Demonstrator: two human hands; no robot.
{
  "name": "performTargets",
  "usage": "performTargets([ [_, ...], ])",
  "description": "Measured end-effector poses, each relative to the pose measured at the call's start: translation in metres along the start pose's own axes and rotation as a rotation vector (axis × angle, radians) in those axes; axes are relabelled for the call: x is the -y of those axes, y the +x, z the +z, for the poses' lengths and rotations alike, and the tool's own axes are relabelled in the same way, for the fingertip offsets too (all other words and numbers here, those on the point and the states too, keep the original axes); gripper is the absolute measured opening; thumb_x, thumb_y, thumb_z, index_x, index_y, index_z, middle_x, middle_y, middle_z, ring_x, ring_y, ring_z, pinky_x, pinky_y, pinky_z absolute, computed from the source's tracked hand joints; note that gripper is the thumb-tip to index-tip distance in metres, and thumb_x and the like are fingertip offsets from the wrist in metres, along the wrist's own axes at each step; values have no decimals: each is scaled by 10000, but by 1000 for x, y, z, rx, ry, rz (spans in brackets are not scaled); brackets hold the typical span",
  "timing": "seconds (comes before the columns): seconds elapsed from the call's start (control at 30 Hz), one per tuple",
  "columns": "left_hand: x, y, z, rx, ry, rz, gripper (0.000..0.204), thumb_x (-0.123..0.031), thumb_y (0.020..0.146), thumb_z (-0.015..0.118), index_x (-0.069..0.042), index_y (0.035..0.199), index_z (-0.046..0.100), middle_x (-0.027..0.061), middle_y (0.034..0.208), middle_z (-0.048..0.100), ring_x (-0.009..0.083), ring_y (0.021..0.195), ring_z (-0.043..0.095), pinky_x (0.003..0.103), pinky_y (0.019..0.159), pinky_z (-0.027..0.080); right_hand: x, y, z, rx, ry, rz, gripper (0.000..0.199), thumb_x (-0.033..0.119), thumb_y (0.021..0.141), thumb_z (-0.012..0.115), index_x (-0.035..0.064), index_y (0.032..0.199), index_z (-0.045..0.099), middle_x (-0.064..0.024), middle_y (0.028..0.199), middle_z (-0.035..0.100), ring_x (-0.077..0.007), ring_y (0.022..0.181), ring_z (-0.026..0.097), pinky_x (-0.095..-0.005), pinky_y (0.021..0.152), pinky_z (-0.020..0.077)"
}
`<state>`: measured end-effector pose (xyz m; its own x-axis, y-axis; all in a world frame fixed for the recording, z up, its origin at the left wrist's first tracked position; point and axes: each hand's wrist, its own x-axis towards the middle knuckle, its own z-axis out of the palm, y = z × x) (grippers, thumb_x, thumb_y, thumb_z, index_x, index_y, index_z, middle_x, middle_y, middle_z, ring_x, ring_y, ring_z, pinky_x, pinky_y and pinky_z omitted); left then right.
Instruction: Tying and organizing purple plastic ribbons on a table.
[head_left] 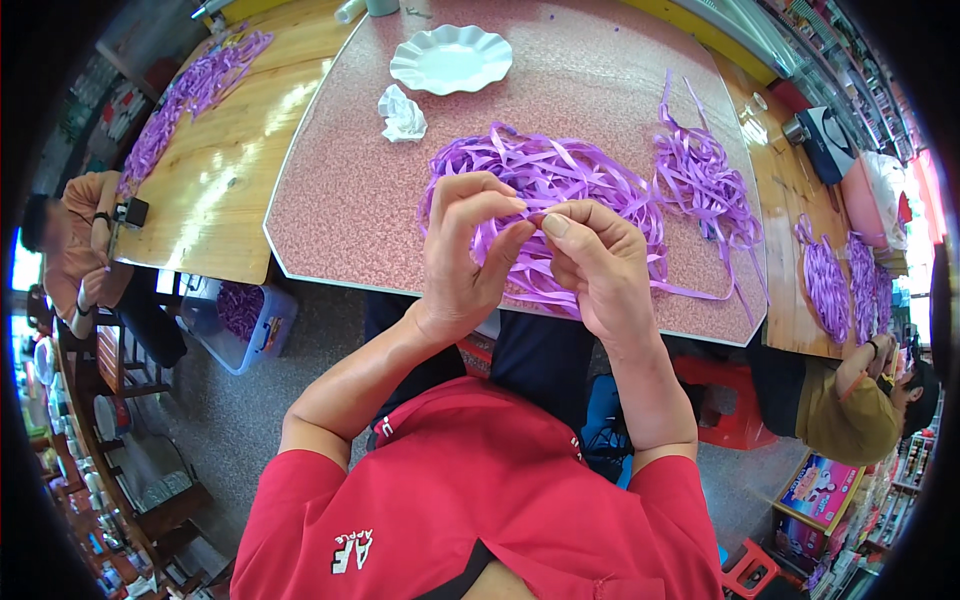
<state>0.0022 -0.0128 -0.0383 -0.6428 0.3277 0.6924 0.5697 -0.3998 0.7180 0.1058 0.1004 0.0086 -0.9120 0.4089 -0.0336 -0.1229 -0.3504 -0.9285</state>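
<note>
A large heap of shiny purple ribbon [560, 165] lies on the pink speckled table in front of me. Above its near side, my left hand [465, 250] pinches a piece of ribbon between thumb and fingers. My right hand [600, 255] is closed close beside it, thumb and index fingertip pressed together on the same bit of ribbon. The fingertips of both hands almost meet, and the small part between them is mostly hidden. To the right of the heap is a second, smaller bunch of purple ribbon [705, 185], its loose tails hanging over the table's edge.
A white scalloped plate [451, 60] and crumpled white tissue [402, 114] sit toward the table's far side. Other people work at wooden tables [215, 190] on both sides, with more ribbon. A plastic bin [262, 335] and red stool [725, 400] stand on the floor.
</note>
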Motion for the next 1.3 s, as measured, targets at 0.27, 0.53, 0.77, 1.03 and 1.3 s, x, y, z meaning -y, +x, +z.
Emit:
performTargets([
  [0.27,4,13,-14,94,541,493,314,-3,735,775,-91,1011,652,104,1043,583,298,999,564,400,824,489,5,2,-2,3,73,86,106,111,934,628,15,955,667,50,683,508,2,511,336,-173,428,242],
  [0.53,-5,19,-12,163,521,419,325,1,726,778,-97,1002,638,86,1023,612,310,989,562,405,831,475,6,7,-9,16,89,140,118,147,927,657,32,940,678,57,661,524,5,495,348,-179,424,237],
  [0.77,-8,21,-12,222,463,345,314,50,722,743,-71,968,590,111,1014,601,312,998,560,413,858,457,12,10,-16,95,-63,143,112,142,930,643,36,959,664,56,702,528,1,543,400,-165,475,317],
  [1.03,-8,18,-15,308,256,81,194,23,795,670,-44,942,562,121,1048,571,259,1048,553,385,921,437,5,5,-12,77,-553,-253,126,27,902,643,-9,1023,654,35,890,574,-2,765,507,-162,642,394],
  [1.3,1,12,-15,315,-145,-229,85,-53,866,626,-30,912,558,94,1028,578,177,1017,550,323,924,425,10,1,-11,36,-707,-362,146,24,837,734,36,982,725,38,807,526,-12,669,436,-186,552,323],
])
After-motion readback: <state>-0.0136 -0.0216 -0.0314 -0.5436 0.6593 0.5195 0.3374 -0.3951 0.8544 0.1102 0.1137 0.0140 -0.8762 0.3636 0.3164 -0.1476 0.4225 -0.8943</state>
